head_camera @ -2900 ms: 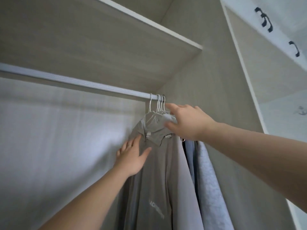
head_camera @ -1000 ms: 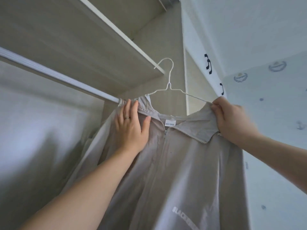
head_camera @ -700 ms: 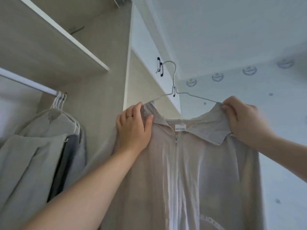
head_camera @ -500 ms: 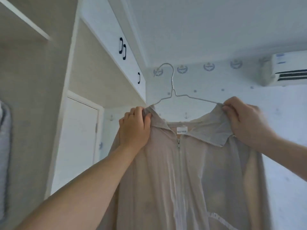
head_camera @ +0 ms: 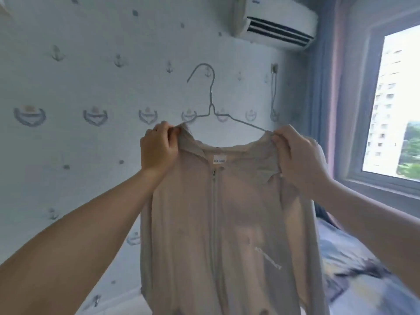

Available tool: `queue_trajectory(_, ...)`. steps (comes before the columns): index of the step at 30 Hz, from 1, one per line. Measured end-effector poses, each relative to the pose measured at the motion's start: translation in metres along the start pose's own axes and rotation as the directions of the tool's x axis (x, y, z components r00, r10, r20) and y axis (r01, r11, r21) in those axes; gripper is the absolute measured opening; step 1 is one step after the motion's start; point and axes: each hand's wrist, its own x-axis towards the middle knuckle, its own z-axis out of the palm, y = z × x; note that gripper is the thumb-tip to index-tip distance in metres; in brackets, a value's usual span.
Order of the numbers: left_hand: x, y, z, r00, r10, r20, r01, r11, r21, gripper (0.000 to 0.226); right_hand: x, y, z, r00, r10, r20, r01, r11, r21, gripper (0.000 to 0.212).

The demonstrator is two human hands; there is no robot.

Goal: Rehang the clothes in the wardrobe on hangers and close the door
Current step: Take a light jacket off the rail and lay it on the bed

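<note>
Jacket: beige zip-front jacket (head_camera: 227,212) was held up in the air in front of the person, front facing the camera, on nothing but the hanger and the hands.
Hanger: thin wire hanger (head_camera: 211,96) sat inside the shoulders; its hook stood upright above the collar, open end to the left.
Axis: body of the jacket hung straight down; the shoulder line ran left to right, right shoulder slightly lower.
Left hand: left hand (head_camera: 158,148) pinched the collar edge and shoulder at the hanger's left end, fingers curled.
Right hand: right hand (head_camera: 297,160) clenched the fabric over the hanger's right end.
Key relation: jacket lay between the hands and below them; the hook rose about midway, neither hand clearly nearer to it. Judgement: either hand could take the hook while the other steadied the shoulder.
Zip: zipper (head_camera: 213,201) was closed up to the neck.
Writing: white neck label (head_camera: 219,160) carried small dark print, too small to read; pale slanted chest print (head_camera: 269,258) was blurred, unreadable.
Wardrobe: not in view; rail and door could not be checked.
Surroundings: anchor-patterned wall (head_camera: 79,87) behind, air conditioner (head_camera: 275,21) upper right, window (head_camera: 395,110) at right, bed (head_camera: 354,258) lower right.
</note>
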Motion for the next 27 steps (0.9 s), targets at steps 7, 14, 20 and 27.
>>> queue_trajectory(7,-0.025,-0.040,0.151,0.988,-0.001,0.157,0.021,0.991,-0.132,0.030,-0.041,0.077,0.062,0.970,0.219,0.105,-0.204,0.970,-0.132,0.016)
queue_trajectory(14,-0.045,-0.089,0.275,0.946,0.040,0.322,0.027,0.979,-0.201,0.034,-0.064,0.138,0.128,0.888,0.388,0.245,-0.331,0.912,-0.244,0.011)
queue_trajectory(20,-0.066,-0.112,0.363,0.900,0.054,0.433,0.077,0.957,-0.279,0.037,-0.086,0.179,0.181,0.815,0.516,0.263,-0.440,0.847,-0.299,0.011)
queue_trajectory(27,-0.095,-0.111,0.452,0.820,0.044,0.571,0.137,0.953,-0.271,0.035,-0.110,0.240,0.215,0.731,0.629,0.267,-0.506,0.761,-0.407,0.013)
